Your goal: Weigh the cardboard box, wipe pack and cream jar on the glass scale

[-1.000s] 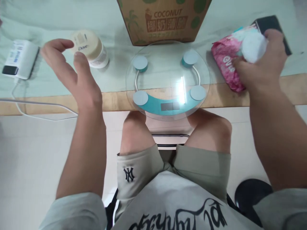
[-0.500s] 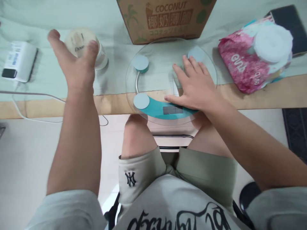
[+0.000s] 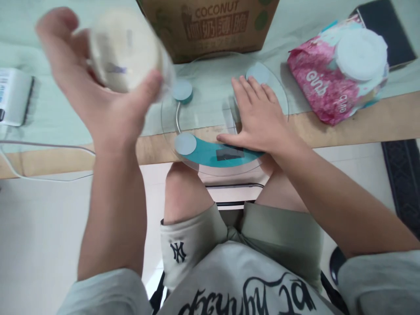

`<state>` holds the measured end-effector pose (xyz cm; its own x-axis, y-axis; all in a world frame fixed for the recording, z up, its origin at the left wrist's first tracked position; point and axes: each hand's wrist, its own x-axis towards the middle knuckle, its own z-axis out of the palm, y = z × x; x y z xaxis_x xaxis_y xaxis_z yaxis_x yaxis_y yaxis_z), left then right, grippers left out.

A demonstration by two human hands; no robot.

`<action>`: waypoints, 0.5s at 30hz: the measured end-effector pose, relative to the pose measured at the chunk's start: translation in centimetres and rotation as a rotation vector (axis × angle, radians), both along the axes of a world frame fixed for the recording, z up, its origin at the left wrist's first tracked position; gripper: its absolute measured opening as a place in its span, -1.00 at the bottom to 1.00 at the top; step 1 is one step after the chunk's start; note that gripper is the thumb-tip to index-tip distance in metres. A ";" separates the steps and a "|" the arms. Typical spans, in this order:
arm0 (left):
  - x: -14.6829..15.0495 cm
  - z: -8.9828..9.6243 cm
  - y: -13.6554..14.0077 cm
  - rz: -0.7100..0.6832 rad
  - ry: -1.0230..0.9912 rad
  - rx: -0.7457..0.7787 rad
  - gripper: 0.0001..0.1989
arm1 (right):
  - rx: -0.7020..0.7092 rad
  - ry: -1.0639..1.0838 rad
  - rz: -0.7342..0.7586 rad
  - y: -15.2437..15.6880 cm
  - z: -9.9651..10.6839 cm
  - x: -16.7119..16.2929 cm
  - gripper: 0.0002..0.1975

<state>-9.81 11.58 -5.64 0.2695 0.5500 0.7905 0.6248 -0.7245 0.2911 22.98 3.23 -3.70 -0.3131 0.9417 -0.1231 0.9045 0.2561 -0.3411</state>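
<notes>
My left hand [image 3: 108, 100] is closed around a white jar with a cream-coloured lid [image 3: 131, 48], lifted above the table and smeared by motion. Under my right hand [image 3: 257, 113] lies a round glass bathroom scale [image 3: 210, 109] with a teal strip, a dark display and round teal feet. That hand rests flat on the right part of the glass, fingers stretched out, holding nothing. The scale's front rim juts past the table edge over my knees.
A cardboard coconut box [image 3: 213, 26] stands behind the scale. To the right are a pink bag [image 3: 323, 85] with a white round lid [image 3: 362, 54] on it and a black box [image 3: 387, 33]. A white device [image 3: 15, 96] and a cable [image 3: 49, 144] lie left.
The jar has risen off the table in my left hand and come closer to the camera, slightly rightward. My right hand stays flat on the scale. The view has shifted a little.
</notes>
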 end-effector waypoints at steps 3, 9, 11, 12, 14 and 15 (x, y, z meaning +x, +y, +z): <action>6.8 2.0 -3.9 -0.224 -0.088 -0.082 0.05 | 0.018 0.053 -0.012 0.1 -0.1 0.2 0.32; 13.0 3.8 -7.9 -0.050 -0.163 -0.565 -0.04 | 0.061 0.142 0.002 0.2 -0.7 0.6 0.35; 13.0 3.7 -7.8 -0.040 -0.119 -0.596 -0.04 | 0.057 0.157 -0.007 0.3 -0.8 0.6 0.35; 12.8 3.4 -7.5 -0.065 -0.108 -0.604 -0.01 | 0.054 0.164 -0.014 0.3 -0.8 0.7 0.34; 11.9 2.4 -6.9 -0.149 -0.129 -0.625 0.02 | 0.049 0.166 -0.021 0.4 -0.9 0.7 0.28; 11.4 1.7 -6.6 -0.176 -0.163 -0.628 -0.05 | 0.047 0.160 -0.023 0.4 -1.0 0.8 0.23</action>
